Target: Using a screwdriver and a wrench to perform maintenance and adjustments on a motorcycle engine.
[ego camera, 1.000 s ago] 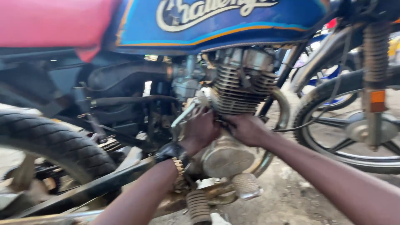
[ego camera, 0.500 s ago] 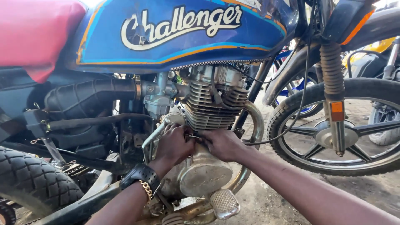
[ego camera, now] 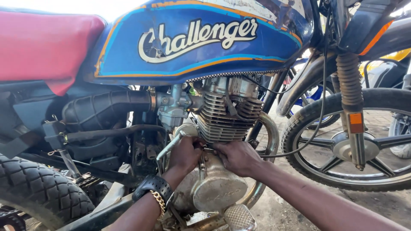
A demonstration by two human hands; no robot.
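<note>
both hands (ego camera: pixel 214 156) on motorcycle engine (ego camera: pixel 222 115), beside round side cover (ego camera: pixel 216 192)

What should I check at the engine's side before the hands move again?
1. Both hands on the engine case: ok; left hand and right hand meet just below the finned cylinder.
2. Tool in the fingers: cannot tell, hidden.
3. Kick-start lever apart from left hand: not ok, it runs right beside it.
4. Cable off right forearm: ok.
5. Footpeg below, untouched: ok.
</note>
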